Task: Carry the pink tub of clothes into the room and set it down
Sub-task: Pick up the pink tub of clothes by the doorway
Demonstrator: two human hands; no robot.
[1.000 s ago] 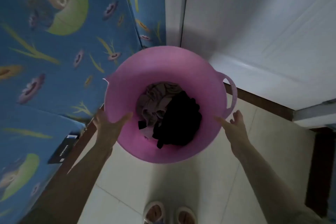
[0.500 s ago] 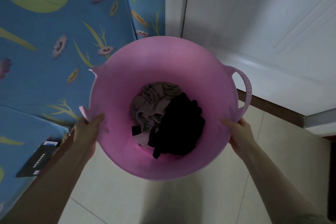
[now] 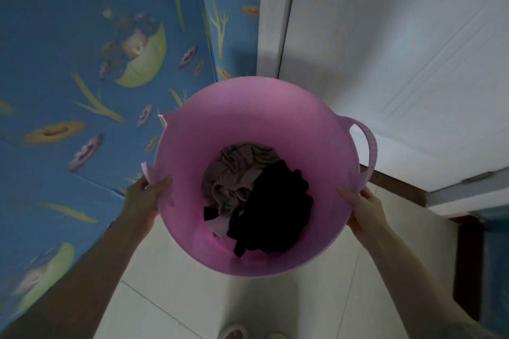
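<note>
Gripping the pink tub [image 3: 256, 107] at its rim on both sides, the person now has it lifted off the floor [image 3: 176, 300] and held out in front of the body. A second ago both hands were open and only reaching toward the rim; half a second ago they had just made contact. Now the left hand [image 3: 144, 202] is closed over the rim beside the torn stub of the broken left handle [image 3: 146, 173], thumb inside the wall, and the right hand [image 3: 363, 208] is clamped on the rim just below the intact loop handle [image 3: 367, 143], not through it.

The clothes [image 3: 256, 195], a dark bundle against a crumpled beige piece, lie at the bottom of the tub and look unshifted between the pictures. The tub hangs in the gap between the blue patterned wall [image 3: 68, 63] on the left and the white door [image 3: 399, 49] on the right, tipped a little toward the viewer. Slipper toes [image 3: 234, 334] show at the bottom edge, under the tub.

As I judge it, the pick-up is finished and the carry is starting; the set-down is all still to come. With one handle gone, the left grip rests on a soft rim alone, so that side could flex or slip if the load swings.
</note>
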